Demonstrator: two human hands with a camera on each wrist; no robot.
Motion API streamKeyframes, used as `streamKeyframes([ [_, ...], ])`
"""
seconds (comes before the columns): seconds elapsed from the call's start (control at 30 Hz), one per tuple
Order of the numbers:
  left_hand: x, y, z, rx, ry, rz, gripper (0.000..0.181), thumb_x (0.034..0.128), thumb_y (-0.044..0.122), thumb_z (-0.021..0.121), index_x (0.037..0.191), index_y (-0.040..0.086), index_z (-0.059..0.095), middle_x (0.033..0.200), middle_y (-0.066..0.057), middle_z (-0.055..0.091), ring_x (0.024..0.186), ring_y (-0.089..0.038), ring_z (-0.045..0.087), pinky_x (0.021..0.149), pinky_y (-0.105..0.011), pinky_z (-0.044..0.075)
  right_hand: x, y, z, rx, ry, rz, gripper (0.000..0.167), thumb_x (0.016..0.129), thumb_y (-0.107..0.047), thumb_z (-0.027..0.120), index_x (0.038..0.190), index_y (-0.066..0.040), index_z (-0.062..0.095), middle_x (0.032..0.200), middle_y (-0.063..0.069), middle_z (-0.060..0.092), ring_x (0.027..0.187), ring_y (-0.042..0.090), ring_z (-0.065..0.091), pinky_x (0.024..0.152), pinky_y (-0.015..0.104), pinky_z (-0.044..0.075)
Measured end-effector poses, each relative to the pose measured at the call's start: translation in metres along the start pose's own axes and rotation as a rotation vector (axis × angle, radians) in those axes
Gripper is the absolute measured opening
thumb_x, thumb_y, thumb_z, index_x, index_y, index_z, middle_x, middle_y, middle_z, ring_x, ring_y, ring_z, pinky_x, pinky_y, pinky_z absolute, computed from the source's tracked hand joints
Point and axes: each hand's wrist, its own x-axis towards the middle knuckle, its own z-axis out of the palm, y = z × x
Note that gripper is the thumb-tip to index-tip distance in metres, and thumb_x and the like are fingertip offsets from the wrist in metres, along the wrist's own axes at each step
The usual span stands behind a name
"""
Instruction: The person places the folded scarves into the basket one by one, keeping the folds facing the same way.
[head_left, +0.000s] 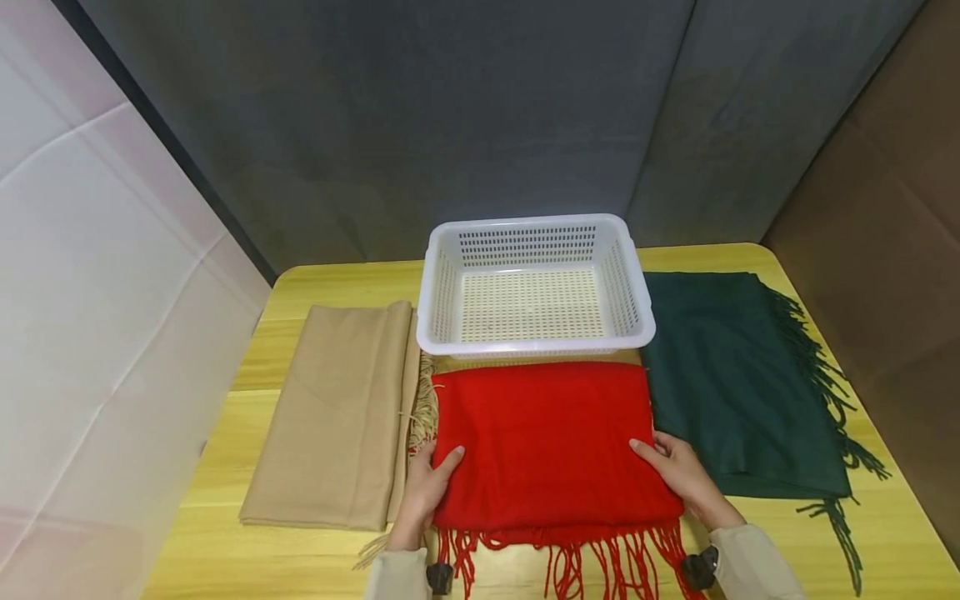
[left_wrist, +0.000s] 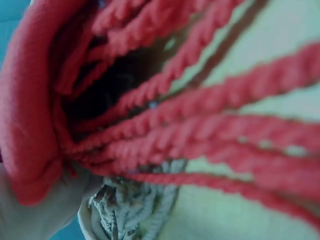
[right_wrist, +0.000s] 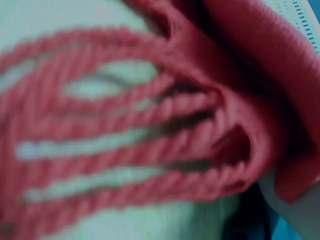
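This looks like a small booth (head_left: 525,92) with cloth walls, set close around a table (head_left: 300,562). In the head view, a big grey cloth (head_left: 390,150) hangs at 12 o'clock, with a long line running down it. A white sheet (head_left: 112,292) with fold lines is at 9 o'clock, and a brown sheet (head_left: 892,183) is at 2 o'clock. The table is yellow wood with round corners. I can't tell if it's inside a home or a lab.

The red scarf (head_left: 543,446) is folded into a wide, flat shape. Twisty red strings (left_wrist: 250,87) come out from its near edge. It is just in front of the white basket (head_left: 536,346).
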Motion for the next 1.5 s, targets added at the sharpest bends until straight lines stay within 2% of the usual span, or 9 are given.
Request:
streamKeyframes([
  [0.17, 0.000, -0.001, -0.001, -0.018, -0.011, 0.008, 0.034, 0.0850, 0.012, 0.056, 0.108, -0.011, 0.048, 0.083, -0.010, 0.058, 0.068, -0.014, 0.056, 0.061, -0.029, 0.046, 0.000, 0.001, 0.000, 0.194, -0.071, 0.101, 0.059, 0.086, -0.037, 0.054, 0.122, 0.006, 0.038, 0.094, 0.008, 0.060, 0.079, 0.020, 0.059, 0.070, 0.034, 0.050],
  [0.33, 0.000, -0.001, -0.001, 0.004, -0.013, 0.008, 0.034, 0.0851, 0.012, 0.056, 0.112, -0.009, 0.049, 0.087, -0.011, 0.058, 0.070, -0.015, 0.056, 0.063, -0.030, 0.047, -0.002, 0.003, 0.000, 0.299, -0.125, 0.132, 0.063, 0.087, -0.045, 0.049, 0.122, 0.005, 0.036, 0.096, 0.004, 0.060, 0.084, 0.019, 0.059, 0.075, 0.037, 0.049],
  [0.47, -0.001, -0.001, -0.001, 0.030, -0.013, 0.017, 0.035, 0.0852, 0.011, 0.056, 0.114, -0.008, 0.049, 0.092, -0.014, 0.058, 0.072, -0.017, 0.057, 0.063, -0.031, 0.047, -0.003, 0.004, 0.002, 0.277, -0.101, 0.138, 0.067, 0.087, -0.051, 0.044, 0.125, 0.003, 0.035, 0.100, 0.004, 0.058, 0.087, 0.019, 0.057, 0.077, 0.036, 0.047],
  [0.6, 0.000, -0.001, 0.000, 0.028, -0.020, 0.035, 0.036, 0.0849, 0.009, 0.055, 0.114, -0.010, 0.047, 0.093, -0.016, 0.058, 0.072, -0.016, 0.057, 0.063, -0.030, 0.047, -0.004, 0.005, 0.002, 0.206, -0.026, 0.121, 0.066, 0.086, -0.052, 0.044, 0.125, 0.000, 0.036, 0.102, 0.005, 0.056, 0.087, 0.019, 0.055, 0.076, 0.034, 0.047],
  [0.8, 0.001, 0.001, 0.002, 0.013, -0.014, 0.057, 0.036, 0.0831, 0.005, 0.057, 0.115, -0.009, 0.048, 0.096, -0.018, 0.058, 0.072, -0.015, 0.056, 0.065, -0.029, 0.046, -0.006, 0.003, 0.000, 0.116, 0.054, 0.062, 0.057, 0.086, -0.048, 0.048, 0.119, -0.002, 0.040, 0.098, 0.007, 0.057, 0.083, 0.021, 0.055, 0.072, 0.033, 0.047],
  [1.03, -0.001, 0.001, -0.001, 0.047, -0.005, 0.067, 0.040, 0.0822, 0.006, 0.059, 0.118, -0.008, 0.046, 0.104, -0.020, 0.055, 0.079, -0.017, 0.056, 0.068, -0.031, 0.045, -0.004, -0.003, 0.005, 0.045, 0.078, -0.003, 0.050, 0.089, -0.039, 0.050, 0.120, -0.001, 0.040, 0.103, 0.012, 0.053, 0.083, 0.021, 0.052, 0.071, 0.032, 0.044],
  [1.17, 0.000, 0.002, -0.002, 0.034, -0.004, 0.073, 0.040, 0.0815, 0.006, 0.060, 0.117, -0.007, 0.047, 0.104, -0.021, 0.055, 0.079, -0.019, 0.057, 0.068, -0.031, 0.046, -0.004, -0.006, 0.007, -0.009, 0.115, -0.015, 0.047, 0.089, -0.037, 0.049, 0.120, -0.001, 0.040, 0.104, 0.014, 0.052, 0.083, 0.019, 0.051, 0.069, 0.030, 0.043],
  [1.3, 0.001, 0.004, -0.001, 0.025, 0.012, 0.081, 0.038, 0.0805, 0.005, 0.061, 0.115, -0.007, 0.048, 0.103, -0.020, 0.057, 0.078, -0.018, 0.058, 0.068, -0.030, 0.047, -0.005, -0.010, 0.008, 0.013, 0.133, -0.010, 0.047, 0.089, -0.036, 0.050, 0.119, -0.001, 0.042, 0.100, 0.012, 0.054, 0.080, 0.019, 0.053, 0.069, 0.030, 0.045],
  [1.5, 0.000, 0.010, -0.001, 0.054, 0.041, 0.110, 0.044, 0.0802, 0.005, 0.061, 0.119, -0.008, 0.045, 0.105, -0.021, 0.057, 0.085, -0.024, 0.057, 0.073, -0.031, 0.046, -0.005, -0.017, 0.006, 0.042, 0.151, -0.009, 0.048, 0.088, -0.037, 0.052, 0.119, -0.002, 0.044, 0.096, 0.009, 0.057, 0.076, 0.019, 0.055, 0.068, 0.031, 0.046],
])
